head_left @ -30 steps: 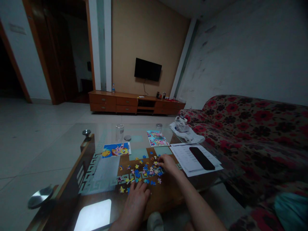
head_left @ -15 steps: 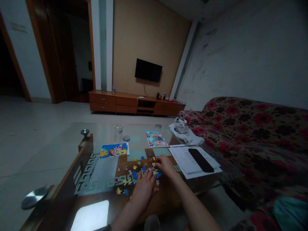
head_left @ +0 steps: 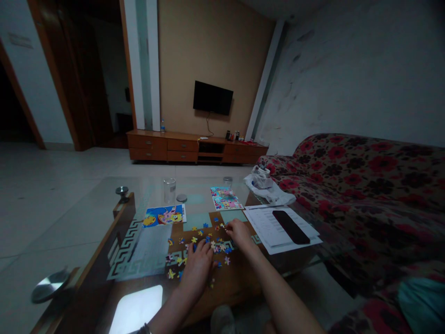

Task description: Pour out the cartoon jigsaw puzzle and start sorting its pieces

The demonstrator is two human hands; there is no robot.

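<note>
Small colourful jigsaw pieces (head_left: pixel 194 240) lie scattered over the glass coffee table (head_left: pixel 236 278). My left hand (head_left: pixel 199 260) rests low over the left part of the pile, fingers stretched forward and a little apart, covering some pieces. At the pile's right edge, my right hand (head_left: pixel 239 232) has its thumb and index finger drawn together on a puzzle piece (head_left: pixel 227 227), which the fingertips partly hide. A blue picture sheet with yellow cartoon figures (head_left: pixel 165 216) lies beyond the pile to the left. Another bright cartoon sheet (head_left: pixel 225 198) is farther back.
Papers (head_left: pixel 267 232) with a black phone (head_left: pixel 291 227) on top lie to the right. A glass jar (head_left: pixel 169 190), a round lid (head_left: pixel 181 198) and a plastic bag (head_left: pixel 262 178) stand farther back. A flowered sofa (head_left: pixel 347 176) flanks the table's right side.
My left hand has slid slightly left and back, uncovering pieces between the hands. My right hand stays near the pile's right edge, slightly farther away. The view has shifted a little.
</note>
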